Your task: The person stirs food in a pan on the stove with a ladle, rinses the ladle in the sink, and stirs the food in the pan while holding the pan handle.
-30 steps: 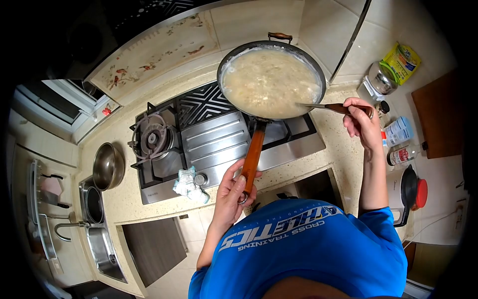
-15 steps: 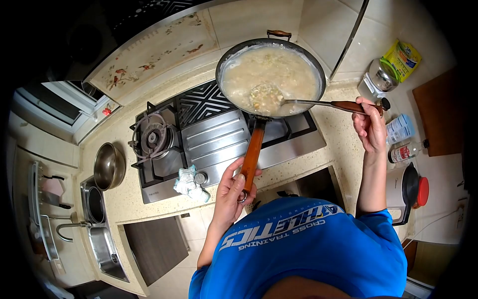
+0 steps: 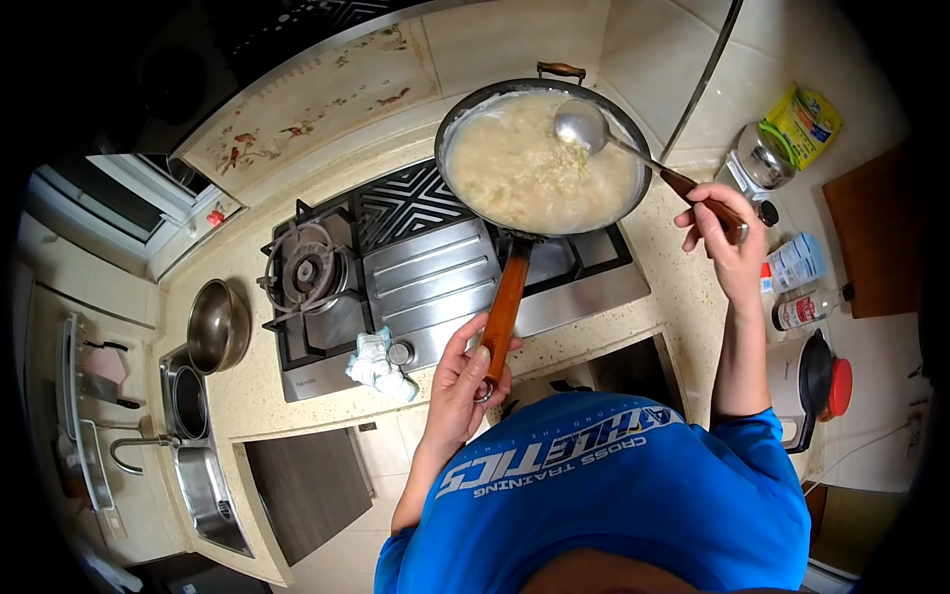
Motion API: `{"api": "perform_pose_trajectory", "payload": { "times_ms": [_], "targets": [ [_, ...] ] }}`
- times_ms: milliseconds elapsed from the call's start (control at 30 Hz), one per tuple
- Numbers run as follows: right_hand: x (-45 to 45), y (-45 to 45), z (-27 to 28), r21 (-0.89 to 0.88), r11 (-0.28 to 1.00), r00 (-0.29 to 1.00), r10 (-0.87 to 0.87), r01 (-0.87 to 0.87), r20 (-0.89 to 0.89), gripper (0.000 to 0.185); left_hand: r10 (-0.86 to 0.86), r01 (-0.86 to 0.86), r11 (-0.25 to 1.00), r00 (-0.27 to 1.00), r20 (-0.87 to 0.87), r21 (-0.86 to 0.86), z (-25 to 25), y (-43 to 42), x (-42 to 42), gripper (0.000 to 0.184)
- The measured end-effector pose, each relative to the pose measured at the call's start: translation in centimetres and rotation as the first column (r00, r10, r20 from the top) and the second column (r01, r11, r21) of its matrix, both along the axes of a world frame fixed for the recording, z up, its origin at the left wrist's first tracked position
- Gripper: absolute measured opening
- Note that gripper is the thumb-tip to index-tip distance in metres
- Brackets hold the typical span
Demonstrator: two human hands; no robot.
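My left hand (image 3: pixel 469 378) is wrapped around the long wooden handle of a wok (image 3: pixel 508 307), which sits over the right burner of the stove. Pale, cloudy soup (image 3: pixel 529 163) with small light bits fills the wok almost to its rim. In my right hand (image 3: pixel 727 238) is the dark wooden handle of a metal ladle (image 3: pixel 584 127). The ladle's bowl is tipped over at the far right part of the soup, its rounded back facing up. Its shaft slants across the wok's right rim toward my fingers.
The left burner (image 3: pixel 308 270) is bare, with a crumpled cloth (image 3: pixel 376 364) by the stove knob (image 3: pixel 400 352). A metal bowl (image 3: pixel 219 327) stands near the sink (image 3: pixel 210 495). Along the right counter are a yellow packet (image 3: pixel 804 124), a bottle (image 3: pixel 804 308) and a rice cooker (image 3: pixel 797 381).
The ladle has moved from the near middle of the wok to its far right and turned over. My right hand has shifted slightly left and down; my left hand keeps its grip.
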State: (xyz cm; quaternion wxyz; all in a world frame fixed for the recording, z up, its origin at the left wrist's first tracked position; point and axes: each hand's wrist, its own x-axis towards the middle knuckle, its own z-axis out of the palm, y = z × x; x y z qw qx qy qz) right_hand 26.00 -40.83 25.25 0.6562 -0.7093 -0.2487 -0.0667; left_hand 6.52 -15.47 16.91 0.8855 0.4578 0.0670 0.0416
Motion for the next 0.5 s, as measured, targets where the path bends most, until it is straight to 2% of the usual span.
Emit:
{"api": "perform_pose_trajectory", "payload": {
  "times_ms": [67,100,133,200,233,267,367,467,500],
  "targets": [
    [0.6,0.9,-0.5,-0.11,0.993,0.983,-0.024,0.045,0.182,0.014,-0.049,0.05,0.998,0.998,0.035,-0.043,-0.2,0.3,0.0,0.042],
    [0.8,1.1,-0.4,-0.189,0.98,0.978,-0.018,0.058,0.209,0.013,-0.047,0.048,0.998,0.998,0.037,-0.044,-0.2,0.2,0.0,0.042],
    [1.3,1.2,-0.4,-0.19,0.98,0.977,-0.015,0.057,0.211,0.013,-0.037,0.037,0.999,0.999,0.023,-0.029,-0.1,0.2,0.0,0.046],
    [2.5,1.2,-0.6,-0.474,0.867,0.914,0.06,0.152,0.402,0.016,-0.024,0.024,1.0,1.0,0.013,-0.015,0.0,0.1,0.1,0.05],
    [2.9,1.8,-0.4,-0.477,0.859,0.87,0.079,0.189,0.486,0.018,-0.027,0.027,0.999,1.0,0.011,-0.02,0.0,0.1,0.0,0.05],
    [3.2,2.1,-0.4,-0.476,0.859,0.869,0.08,0.189,0.488,0.018,-0.031,0.032,0.999,0.999,0.008,-0.024,0.1,0.2,0.0,0.05],
    [4.1,3.2,-0.3,-0.677,0.707,0.891,0.151,0.205,0.427,0.014,-0.041,0.041,0.999,0.999,0.015,-0.016,0.1,0.3,0.0,0.049],
    [5.3,4.6,-1.4,-0.628,0.753,0.858,0.178,0.197,0.482,0.012,-0.041,0.041,0.999,0.999,0.023,-0.023,0.0,0.3,0.0,0.048],
    [5.4,5.1,-1.4,-0.638,0.75,0.88,0.171,0.176,0.443,0.012,-0.039,0.04,0.999,0.999,0.024,-0.023,0.0,0.3,0.0,0.048]
  ]
}}
